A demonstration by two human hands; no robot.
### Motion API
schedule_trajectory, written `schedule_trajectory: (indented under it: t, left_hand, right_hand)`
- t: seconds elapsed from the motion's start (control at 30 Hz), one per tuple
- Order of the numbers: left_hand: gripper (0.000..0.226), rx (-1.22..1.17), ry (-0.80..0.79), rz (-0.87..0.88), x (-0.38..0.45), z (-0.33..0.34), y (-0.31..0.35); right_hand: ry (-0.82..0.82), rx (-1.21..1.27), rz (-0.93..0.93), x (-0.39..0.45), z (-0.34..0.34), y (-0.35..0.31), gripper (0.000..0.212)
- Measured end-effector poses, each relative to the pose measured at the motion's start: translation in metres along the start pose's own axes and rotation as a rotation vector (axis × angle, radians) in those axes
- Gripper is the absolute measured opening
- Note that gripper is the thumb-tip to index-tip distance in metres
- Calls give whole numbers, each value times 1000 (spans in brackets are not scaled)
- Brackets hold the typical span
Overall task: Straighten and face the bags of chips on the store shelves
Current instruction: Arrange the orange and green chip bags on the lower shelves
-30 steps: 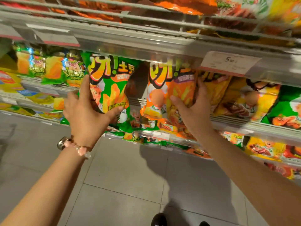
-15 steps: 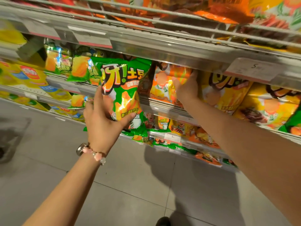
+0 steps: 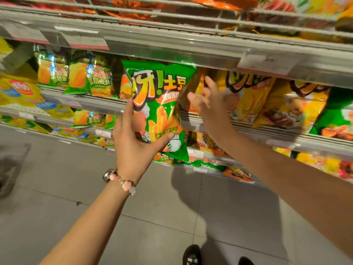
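Her left hand (image 3: 133, 148) grips the glossy green chip bag (image 3: 159, 111) upright, label outward, while her open right hand (image 3: 210, 104) reaches beside it, seemingly clearing its slot.

Both forearms are bare, no sleeves in sight. The left wrist wears a bracelet (image 3: 125, 183) of rounded pale pink and whitish beads with a silver metal charm or clasp. Dark shoes (image 3: 192, 254) show at the bottom edge.
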State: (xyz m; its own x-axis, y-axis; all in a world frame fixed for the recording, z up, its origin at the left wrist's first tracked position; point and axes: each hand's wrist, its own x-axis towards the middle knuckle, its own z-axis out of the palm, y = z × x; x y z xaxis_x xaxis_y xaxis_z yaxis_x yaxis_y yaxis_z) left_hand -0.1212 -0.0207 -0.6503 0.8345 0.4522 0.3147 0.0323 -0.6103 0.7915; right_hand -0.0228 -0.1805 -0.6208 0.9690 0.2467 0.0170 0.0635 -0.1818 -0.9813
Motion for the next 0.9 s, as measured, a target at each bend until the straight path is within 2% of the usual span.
schedule_trajectory:
  t: [0.1,0.2,0.3,0.43,0.57,0.73,0.9]
  left_hand:
    - [111,-7,-20,57,-17,17,17]
    - [108,-22,-46,74,-36,33,36]
    - [108,-23,-108,96,-51,48,52]
    - [111,-7,-205,130,-68,74,73]
    - [118,7,-321,162,-82,103,102]
    - [114,-56,-593,241,-93,138,127]
    - [120,116,-636,391,-95,177,151]
  right_hand:
    - [-148,105,45,-25,-4,-6,92]
    - [-146,59,105,-46,-20,-3,97]
    - [-104,10,174,-64,-44,2,113]
    - [31,-4,138,-82,-79,18,92]
    - [155,-17,114,-100,-125,32,89]
    - [277,-17,173,-119,-201,51,93]
    - [395,36,281,-134,-287,61,61]
